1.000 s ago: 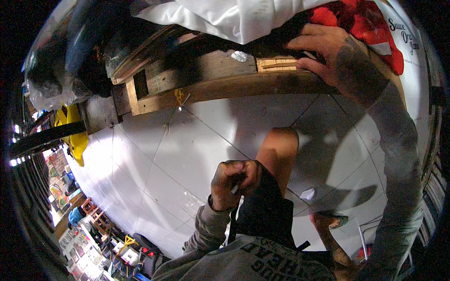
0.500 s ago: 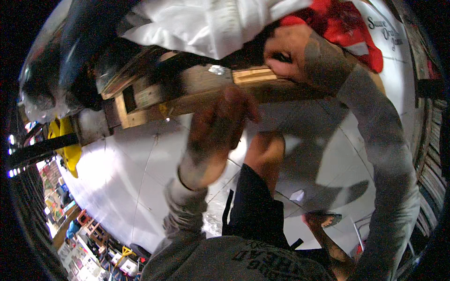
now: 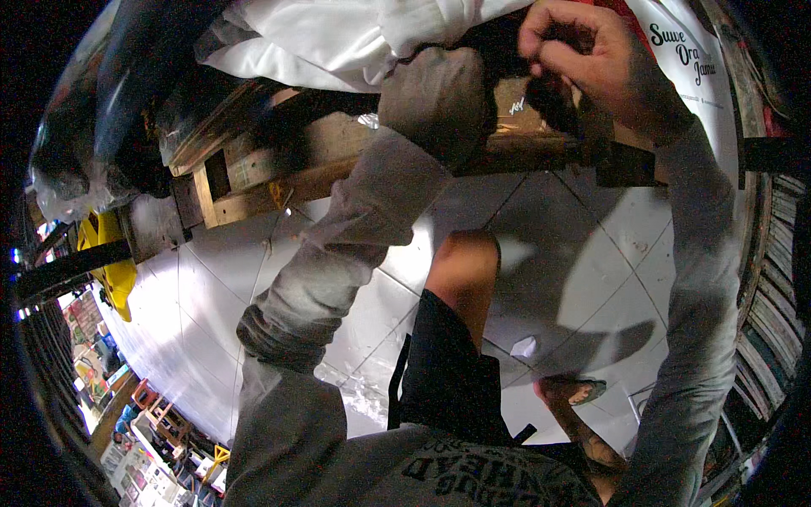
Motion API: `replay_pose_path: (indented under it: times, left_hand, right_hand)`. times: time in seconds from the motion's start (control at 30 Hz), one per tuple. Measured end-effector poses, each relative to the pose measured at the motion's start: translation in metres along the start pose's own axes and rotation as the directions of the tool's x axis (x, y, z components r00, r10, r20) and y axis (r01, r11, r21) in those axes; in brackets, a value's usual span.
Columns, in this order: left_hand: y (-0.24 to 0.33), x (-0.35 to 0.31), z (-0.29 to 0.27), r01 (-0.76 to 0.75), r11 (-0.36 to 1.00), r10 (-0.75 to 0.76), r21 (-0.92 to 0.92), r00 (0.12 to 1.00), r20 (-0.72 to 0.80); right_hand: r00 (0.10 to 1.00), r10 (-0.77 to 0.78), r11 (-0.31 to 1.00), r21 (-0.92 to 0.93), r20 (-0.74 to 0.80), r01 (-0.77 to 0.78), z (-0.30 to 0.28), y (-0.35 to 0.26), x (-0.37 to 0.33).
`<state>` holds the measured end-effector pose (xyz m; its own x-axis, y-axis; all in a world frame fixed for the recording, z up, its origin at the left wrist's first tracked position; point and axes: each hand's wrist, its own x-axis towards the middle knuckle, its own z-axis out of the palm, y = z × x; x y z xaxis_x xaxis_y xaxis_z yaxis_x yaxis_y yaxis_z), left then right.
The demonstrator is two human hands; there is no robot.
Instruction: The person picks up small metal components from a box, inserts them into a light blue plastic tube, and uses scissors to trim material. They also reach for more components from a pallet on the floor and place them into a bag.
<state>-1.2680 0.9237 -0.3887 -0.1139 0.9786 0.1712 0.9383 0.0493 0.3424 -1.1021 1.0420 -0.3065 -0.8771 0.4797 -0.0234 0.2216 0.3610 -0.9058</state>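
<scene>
My left hand [image 3: 435, 103] reaches over the wooden bench edge, its back toward me, next to a bunched white cloth [image 3: 321, 42]. Its fingers are hidden behind the hand, so any grip there does not show. To its right, my right hand [image 3: 596, 68] hovers above the bench with fingers curled in and thumb and forefinger drawn together. Whatever sits in that pinch is too small or dark to make out. Below it, a dark shadowed patch and a lit board with a small pale mark [image 3: 517, 106] show. Some red fabric [image 3: 632, 19] lies behind my right hand.
The wooden bench frame [image 3: 291, 182] runs across in front of my knee. Dark plastic-wrapped bulk [image 3: 118, 110] stands at the left, above a yellow object [image 3: 117, 270]. A white printed sheet [image 3: 697, 76] is at the far right. White floor tiles [image 3: 583, 253] lie below.
My left hand has moved forward and up from in front of the bench to the white cloth. My right hand has shifted up and right, off the bench edge.
</scene>
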Motion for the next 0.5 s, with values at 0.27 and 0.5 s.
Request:
replay_pose_path:
  times: [0.27, 0.5]
  left_hand:
    - [0.005, 0.007, 0.005, -0.008, 0.999, 0.009, -0.033, 1.0, 0.024]
    - [0.007, 0.018, 0.03, 0.025, 0.973, 0.002, -0.23, 0.994, 0.112]
  right_hand:
    - [0.979, 0.172, 0.906, -0.373, -0.109, -0.201, 0.009, 0.02, -0.007]
    - [0.998, 0.012, 0.495, -0.867, -0.062, -0.059, 0.028, 0.038, -0.025]
